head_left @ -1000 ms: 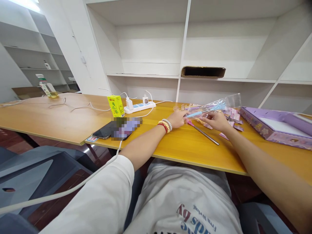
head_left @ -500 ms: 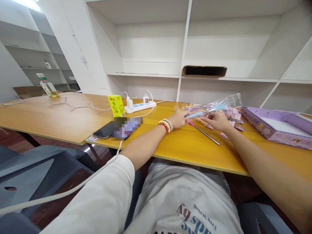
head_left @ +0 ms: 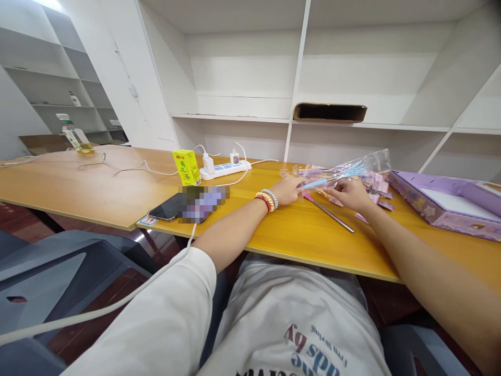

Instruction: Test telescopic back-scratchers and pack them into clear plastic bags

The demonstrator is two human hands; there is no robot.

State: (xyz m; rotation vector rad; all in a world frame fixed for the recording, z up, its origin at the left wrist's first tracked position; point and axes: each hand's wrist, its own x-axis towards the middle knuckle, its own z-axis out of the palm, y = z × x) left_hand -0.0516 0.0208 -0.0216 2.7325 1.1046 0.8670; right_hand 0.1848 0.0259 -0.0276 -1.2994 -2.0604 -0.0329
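We have the clear bag (head_left: 373, 161), with a blue handle (head_left: 315, 184), over the table (head_left: 282, 237). Our left hand (head_left: 287, 191), forearm stretched forward, is clamped on the bag's left end. Our right hand (head_left: 351, 194) angles in from the right, thumb pointing left, at the plastic; we cannot tell whether it pinches. 1 metal stick (head_left: 332, 215) lies nearer us.

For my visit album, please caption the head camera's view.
Left hand and right hand at a clear bag and a blue handle above a wooden table, purple box at right.

Clear bag (head_left: 376, 163) partly behind fingers (head_left: 343, 195)
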